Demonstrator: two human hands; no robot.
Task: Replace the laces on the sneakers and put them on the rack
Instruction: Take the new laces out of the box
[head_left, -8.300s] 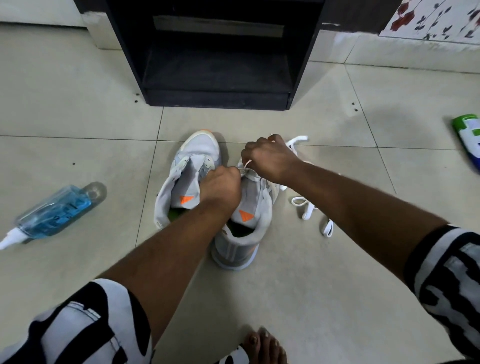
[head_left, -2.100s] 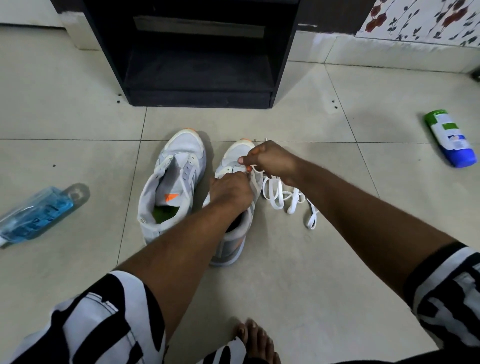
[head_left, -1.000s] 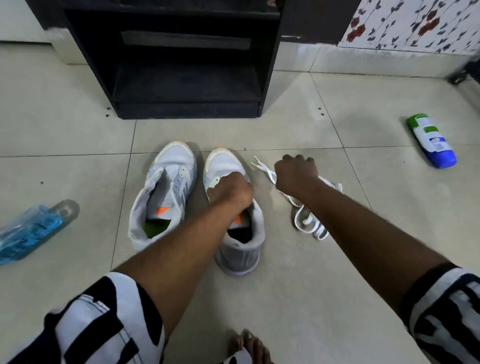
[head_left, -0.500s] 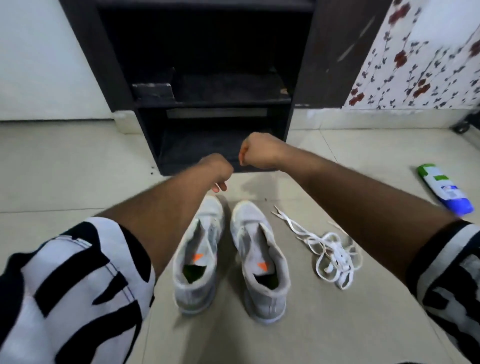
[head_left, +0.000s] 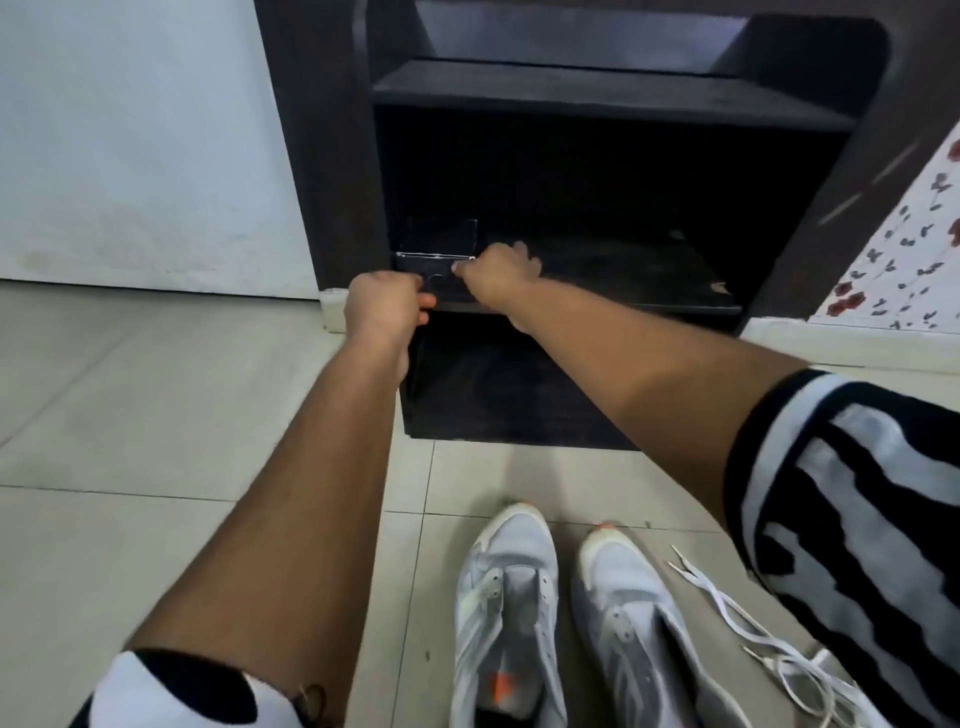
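Two unlaced sneakers (head_left: 566, 618) sit on the floor, limp old laces (head_left: 748, 618) just beside. Farther off, left hand (head_left: 387, 306) and right hand (head_left: 498, 275) grip a small black box (head_left: 434, 262) on the rack (head_left: 649, 291). Looks light and rigid; hold its sides.

2 arms fwd, L grip (head_left: 387, 306) & R grip (head_left: 496, 275) curled
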